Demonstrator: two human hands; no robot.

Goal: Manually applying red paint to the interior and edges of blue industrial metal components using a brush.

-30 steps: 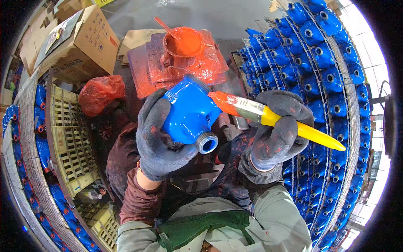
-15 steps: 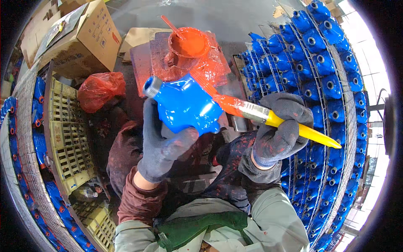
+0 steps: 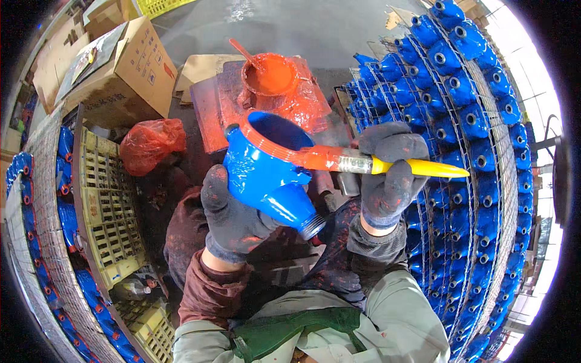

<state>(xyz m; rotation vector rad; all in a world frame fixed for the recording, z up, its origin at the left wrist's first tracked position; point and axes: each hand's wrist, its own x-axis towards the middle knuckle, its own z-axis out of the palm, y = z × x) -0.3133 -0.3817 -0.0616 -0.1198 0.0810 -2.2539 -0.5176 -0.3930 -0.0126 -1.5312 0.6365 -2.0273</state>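
Blue cast valve body [image 3: 266,172], seen from the head view, is held up over the person's lap, tilted so that its wide round mouth faces up and away and its threaded neck points down toward the body. The left hand [image 3: 233,218], in a dark paint-stained glove, is curled under and around the valve body's lower side. The right hand [image 3: 387,172], gloved alike, is closed around the yellow-handled brush [image 3: 375,164], whose orange-loaded bristles lie against the rim of the mouth. Judged from the frame, an orange band covers the near part of that rim; how far round it runs cannot be told. Beyond the valve body stands the bowl of orange paint [image 3: 269,75] on a paint-smeared block. Right of the valve body, rows of blue castings [image 3: 472,115] fill wire racks.
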